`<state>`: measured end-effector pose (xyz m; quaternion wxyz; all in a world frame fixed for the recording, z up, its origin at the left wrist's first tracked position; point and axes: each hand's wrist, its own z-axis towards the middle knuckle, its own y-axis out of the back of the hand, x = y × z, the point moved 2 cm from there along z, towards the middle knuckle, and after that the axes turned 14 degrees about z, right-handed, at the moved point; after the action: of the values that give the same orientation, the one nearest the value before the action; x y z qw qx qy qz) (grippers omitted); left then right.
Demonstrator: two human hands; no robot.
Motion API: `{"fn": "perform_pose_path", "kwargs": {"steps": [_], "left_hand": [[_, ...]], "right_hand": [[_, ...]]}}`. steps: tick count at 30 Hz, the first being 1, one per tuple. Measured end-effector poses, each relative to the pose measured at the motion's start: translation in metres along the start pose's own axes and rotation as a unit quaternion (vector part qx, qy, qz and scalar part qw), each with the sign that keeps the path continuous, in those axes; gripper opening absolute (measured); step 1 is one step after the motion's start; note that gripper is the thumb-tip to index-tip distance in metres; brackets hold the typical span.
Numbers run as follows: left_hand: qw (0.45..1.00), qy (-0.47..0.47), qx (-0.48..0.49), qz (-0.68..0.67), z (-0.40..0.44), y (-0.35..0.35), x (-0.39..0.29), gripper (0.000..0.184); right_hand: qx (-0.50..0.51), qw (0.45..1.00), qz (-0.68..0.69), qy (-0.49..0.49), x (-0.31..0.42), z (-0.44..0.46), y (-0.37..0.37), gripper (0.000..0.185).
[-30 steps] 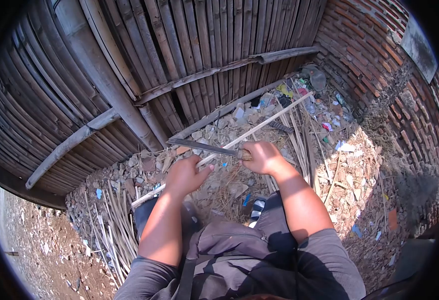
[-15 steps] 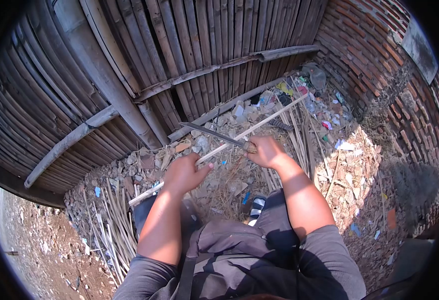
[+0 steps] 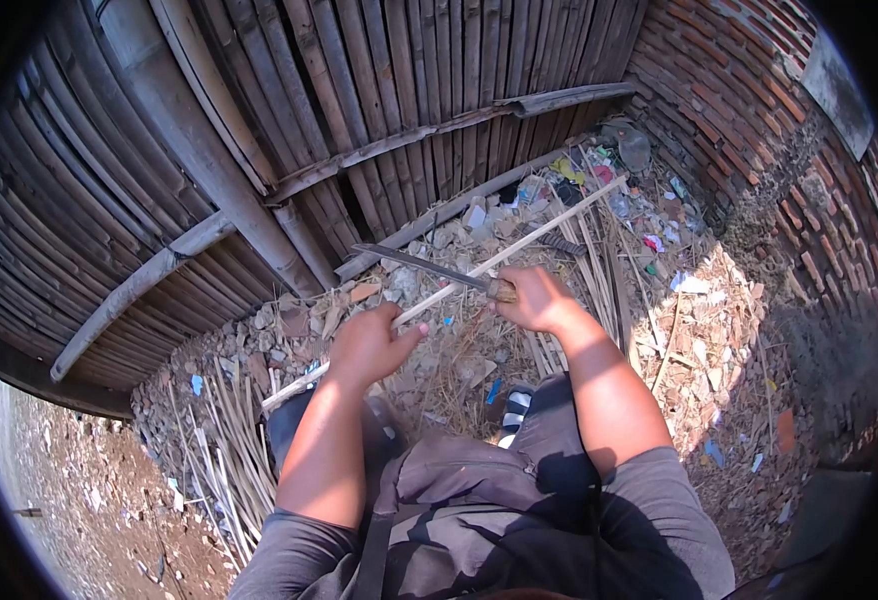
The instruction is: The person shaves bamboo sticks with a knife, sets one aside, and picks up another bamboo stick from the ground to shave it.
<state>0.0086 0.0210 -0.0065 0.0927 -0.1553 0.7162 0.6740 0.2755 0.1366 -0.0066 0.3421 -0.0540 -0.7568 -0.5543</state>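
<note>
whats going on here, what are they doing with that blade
A person's left hand has its grip on a long pale strip. The right hand holds a knife by its handle, the blade lying across the strip. More strips lie on the rubble to the person's left, by a slatted wall. Whether the blade is cutting can't be told.

Knife (image 3: pixel 429 266) across strip (image 3: pixel 559 222), stick pile (image 3: pixel 227 445) left, brick wall (image 3: pixel 739 110) right
</note>
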Motion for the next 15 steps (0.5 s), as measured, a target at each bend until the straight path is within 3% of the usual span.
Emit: {"fn": "perform_pose_path", "kwargs": {"steps": [8,15], "left_hand": [[0.999,0.018,0.017,-0.021,0.0005,-0.0015,0.0052,0.058],[1.000,0.011,0.012,-0.004,0.0001,0.0009,0.0025,0.058]], "right_hand": [[0.011,0.998,-0.012,0.055,-0.0037,0.0040,-0.0076,0.050],[0.007,1.000,-0.002,0.009,-0.0029,0.0029,-0.0020,0.048]]}}
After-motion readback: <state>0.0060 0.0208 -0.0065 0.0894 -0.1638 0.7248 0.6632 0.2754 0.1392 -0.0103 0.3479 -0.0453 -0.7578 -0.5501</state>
